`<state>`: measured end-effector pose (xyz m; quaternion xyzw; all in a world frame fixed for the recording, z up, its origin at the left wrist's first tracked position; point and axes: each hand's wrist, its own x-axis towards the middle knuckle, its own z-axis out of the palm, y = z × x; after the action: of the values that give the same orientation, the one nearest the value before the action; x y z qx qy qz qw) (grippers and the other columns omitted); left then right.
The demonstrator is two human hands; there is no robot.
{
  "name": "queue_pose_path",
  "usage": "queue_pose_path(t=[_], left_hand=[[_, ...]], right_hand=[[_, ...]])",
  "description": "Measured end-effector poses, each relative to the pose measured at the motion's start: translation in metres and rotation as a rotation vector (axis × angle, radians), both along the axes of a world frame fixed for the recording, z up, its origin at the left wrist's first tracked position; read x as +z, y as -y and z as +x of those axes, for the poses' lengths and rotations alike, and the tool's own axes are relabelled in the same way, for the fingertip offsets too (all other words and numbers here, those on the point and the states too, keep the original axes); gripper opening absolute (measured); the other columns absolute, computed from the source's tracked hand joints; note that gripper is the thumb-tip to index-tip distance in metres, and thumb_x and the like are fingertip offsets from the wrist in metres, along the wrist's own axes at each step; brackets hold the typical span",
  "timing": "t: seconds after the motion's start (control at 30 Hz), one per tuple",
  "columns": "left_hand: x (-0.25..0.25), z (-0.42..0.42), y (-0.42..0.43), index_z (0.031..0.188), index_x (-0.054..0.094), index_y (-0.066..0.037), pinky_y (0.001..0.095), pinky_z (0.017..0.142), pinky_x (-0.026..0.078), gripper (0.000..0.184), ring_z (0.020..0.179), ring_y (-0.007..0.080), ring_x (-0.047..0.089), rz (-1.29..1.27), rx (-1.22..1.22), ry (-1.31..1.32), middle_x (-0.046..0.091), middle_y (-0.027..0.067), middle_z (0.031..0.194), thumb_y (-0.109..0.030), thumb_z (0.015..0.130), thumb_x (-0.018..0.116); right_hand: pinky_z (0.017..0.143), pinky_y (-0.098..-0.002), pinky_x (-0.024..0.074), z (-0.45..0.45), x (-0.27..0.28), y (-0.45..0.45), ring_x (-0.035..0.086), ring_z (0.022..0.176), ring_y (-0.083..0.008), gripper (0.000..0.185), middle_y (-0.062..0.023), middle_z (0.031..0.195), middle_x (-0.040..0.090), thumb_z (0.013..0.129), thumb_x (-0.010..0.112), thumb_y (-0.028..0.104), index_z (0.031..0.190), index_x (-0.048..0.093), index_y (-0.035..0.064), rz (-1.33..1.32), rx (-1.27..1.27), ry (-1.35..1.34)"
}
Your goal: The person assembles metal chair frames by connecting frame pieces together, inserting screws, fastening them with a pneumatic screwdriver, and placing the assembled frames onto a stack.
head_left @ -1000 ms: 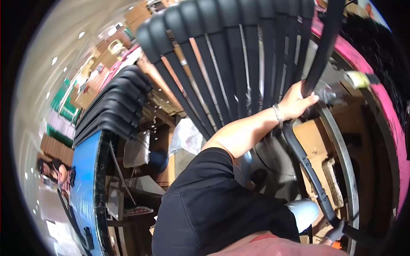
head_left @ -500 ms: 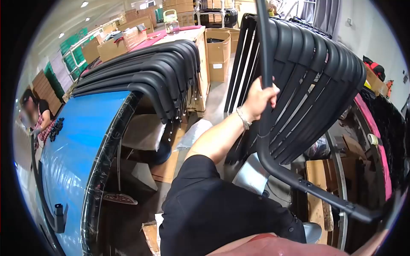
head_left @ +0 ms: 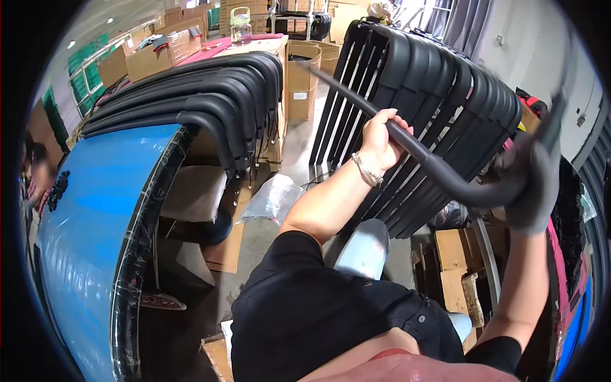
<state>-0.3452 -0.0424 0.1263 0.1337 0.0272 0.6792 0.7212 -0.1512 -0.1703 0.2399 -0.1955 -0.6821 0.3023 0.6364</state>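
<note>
My left hand (head_left: 384,141), bare with a bracelet at the wrist, is wrapped round a bent black tube (head_left: 433,167) in front of me. My right hand (head_left: 533,184), in a dark glove, grips the same tube near its bend at the right; its fingers are partly blurred. The tube slants from upper left to lower right, and its far end is smeared by motion. Just behind it stands a row of black padded frames (head_left: 414,70).
More black curved tubes (head_left: 229,95) lie over a blue-covered table (head_left: 108,191) at left. Behind are cardboard boxes (head_left: 149,62) and a bottle (head_left: 240,28). A plastic bag (head_left: 273,197) lies on the floor. A person (head_left: 38,169) is at the far left edge.
The tube has tipped from upright to a slant across my front. My right hand has come up into view on its bend. The view has turned slightly right since half a second ago.
</note>
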Motion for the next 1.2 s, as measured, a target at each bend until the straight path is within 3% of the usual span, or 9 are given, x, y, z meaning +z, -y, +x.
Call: queue_pose_path(t=[0.2,0.4,0.73,0.83,0.97,1.03,1.13,1.17,1.2], left_hand=[[-0.017,-0.012,0.003,0.069,0.051,-0.003,0.0328,0.073,0.05,0.013,0.067,0.0203,0.057,-0.09,0.059,0.17,0.057,0.0083,0.069,-0.011,0.079,0.052],[-0.053,-0.03,-0.015,0.077,0.054,0.0,0.0326,0.075,0.051,0.012,0.077,0.0232,0.059,-0.162,0.033,0.315,0.06,0.0122,0.079,-0.008,0.081,0.047],[-0.056,-0.046,-0.094,0.087,0.057,-0.001,0.0352,0.076,0.05,0.018,0.078,0.0257,0.06,-0.304,0.068,0.542,0.06,0.011,0.082,-0.011,0.082,0.043],[-0.054,-0.046,-0.105,0.081,0.051,-0.001,0.036,0.076,0.05,0.032,0.076,0.0256,0.059,-0.316,0.15,0.473,0.059,0.0111,0.076,-0.033,0.084,0.048],[-0.065,-0.028,-0.064,0.074,0.053,-0.005,0.0354,0.068,0.051,0.039,0.072,0.0254,0.06,-0.331,0.024,0.4,0.059,0.0109,0.072,-0.041,0.086,0.043],[-0.109,0.012,-0.028,0.067,0.049,-0.009,0.0351,0.057,0.049,0.046,0.059,0.0234,0.057,-0.08,0.086,0.001,0.055,0.0079,0.063,-0.051,0.084,0.042],[-0.223,0.052,-0.01,0.065,0.047,-0.012,0.0341,0.057,0.044,0.036,0.06,0.0201,0.052,-0.237,-0.089,-0.891,0.05,0.004,0.059,-0.042,0.084,0.047],[-0.243,0.066,0.005,0.067,0.049,-0.01,0.0339,0.059,0.042,0.026,0.063,0.02,0.052,0.236,0.022,-1.378,0.049,0.0054,0.061,-0.033,0.078,0.056],[-0.258,0.084,0.017,0.069,0.051,-0.009,0.0337,0.061,0.04,0.02,0.066,0.0199,0.052,0.789,0.136,-1.807,0.048,0.0068,0.062,-0.023,0.072,0.064]], right_hand=[[0.056,-0.0221,0.0414,-0.056,0.075,-0.072,0.049,0.062,-0.01,0.027,0.0001,0.069,0.049,0.078,0.058,0.026,0.096,0.053,0.0055,-0.142,0.134,0.133],[0.051,-0.03,0.0481,-0.114,0.073,-0.133,0.057,0.063,-0.0169,0.045,-0.0115,0.081,0.057,0.07,0.065,0.026,0.104,0.05,0.0005,-0.305,0.285,0.277],[0.079,-0.0283,0.0443,-0.138,0.029,-0.203,0.058,0.089,-0.0207,0.055,-0.0142,0.097,0.06,0.066,0.066,0.031,0.111,0.052,0.0012,0.082,-0.348,0.639],[0.08,-0.028,0.0437,-0.122,0.006,-0.202,0.058,0.09,-0.0203,0.05,-0.0139,0.097,0.061,0.067,0.066,0.03,0.107,0.055,0.0016,0.167,-0.341,0.696],[0.079,-0.0274,0.0433,-0.049,-0.023,-0.159,0.057,0.088,-0.0157,0.038,-0.0101,0.096,0.061,0.076,0.061,0.021,0.107,0.054,0.0006,0.236,-0.297,0.726],[0.083,-0.0255,0.0404,0.009,-0.058,-0.144,0.053,0.09,-0.012,0.031,-0.0069,0.098,0.058,0.079,0.057,0.01,0.107,0.051,-0.0015,0.163,-0.144,0.613],[0.073,-0.0246,0.042,0.119,-0.151,-0.109,0.053,0.078,-0.0124,0.013,-0.0066,0.084,0.056,0.076,0.054,0.002,0.089,0.055,-0.0022,-0.114,-0.232,0.66],[0.067,-0.0248,0.042,0.15,-0.21,-0.108,0.051,0.071,-0.0121,0.006,-0.0041,0.076,0.055,0.076,0.055,0.003,0.081,0.055,-0.0006,-0.134,-0.335,0.528],[0.065,-0.0251,0.0421,0.198,-0.288,-0.113,0.051,0.069,-0.013,0.01,-0.0052,0.08,0.057,0.077,0.053,0.003,0.085,0.059,0.0024,-0.537,-0.239,0.387]])
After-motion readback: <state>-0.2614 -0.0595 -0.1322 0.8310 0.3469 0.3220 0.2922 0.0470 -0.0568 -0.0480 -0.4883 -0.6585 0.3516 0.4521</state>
